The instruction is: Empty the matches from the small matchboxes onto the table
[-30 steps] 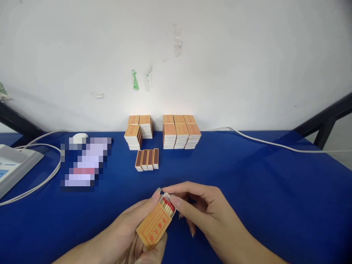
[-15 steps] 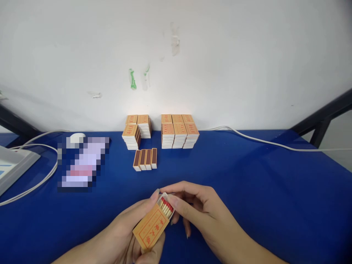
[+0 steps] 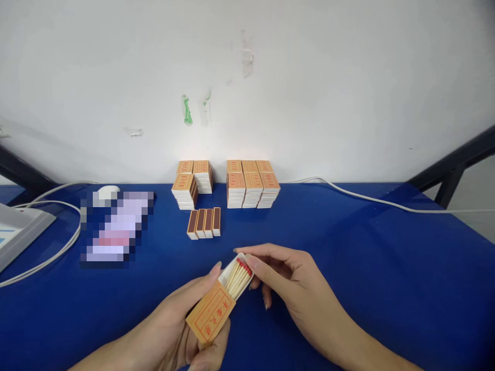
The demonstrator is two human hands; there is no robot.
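Observation:
A yellow matchbox (image 3: 212,315) with red print is tilted up to the right, its sleeve gripped by my left hand (image 3: 189,314). The white inner tray (image 3: 227,268) sticks well out of the sleeve and shows several red-tipped matches (image 3: 240,278). My right hand (image 3: 284,273) pinches the tray's far end between thumb and forefinger. Beyond the hands, several matchboxes (image 3: 204,223) stand on their long sides in a row, brown striking strips up.
Stacked matchboxes stand near the wall in a left group (image 3: 184,188) and a right group (image 3: 253,185). At the left lie a blurred phone-like object (image 3: 119,226), a white mouse (image 3: 109,193) and cables. Another white cable (image 3: 363,198) crosses the blue table (image 3: 348,268) at the right.
My right hand has moved up and to the right with the tray's end, so the tray is further out and more of the matches show. My left hand has barely moved.

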